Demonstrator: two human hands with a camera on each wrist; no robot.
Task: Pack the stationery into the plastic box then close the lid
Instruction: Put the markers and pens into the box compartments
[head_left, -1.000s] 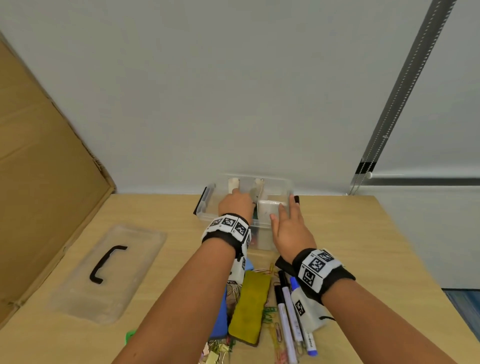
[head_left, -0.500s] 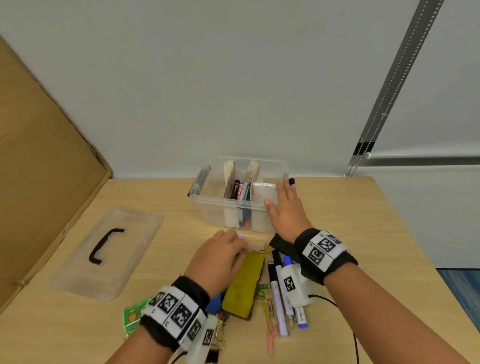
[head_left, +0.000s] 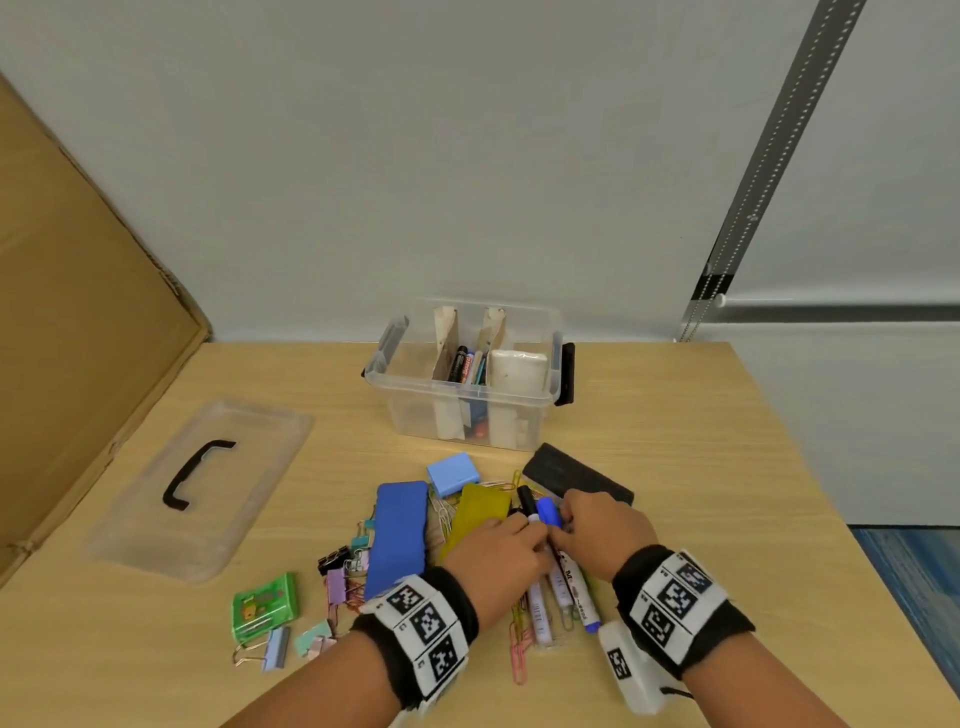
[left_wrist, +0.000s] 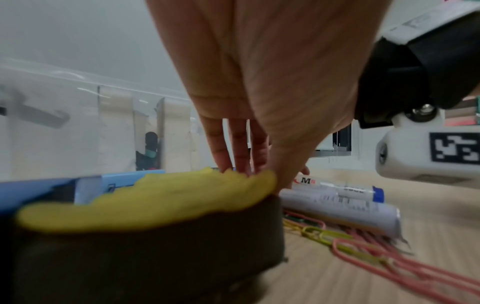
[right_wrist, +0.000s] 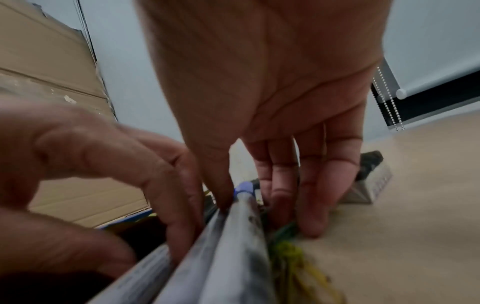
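Markers (head_left: 558, 582), three, on table (head_left: 701, 467) before open plastic box (head_left: 467, 410): left hand (head_left: 496, 558) and right hand (head_left: 605, 535) meet over them, fingertips around the barrels. Lid (head_left: 208, 488) lies far left.

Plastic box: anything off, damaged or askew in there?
Slightly. The two dividers in the plastic box look like makeshift cardboard with ragged, stained tops, and both lean rather than standing straight. Nothing is spilled; markers sit between them. The lid lies flat, apart on the table.
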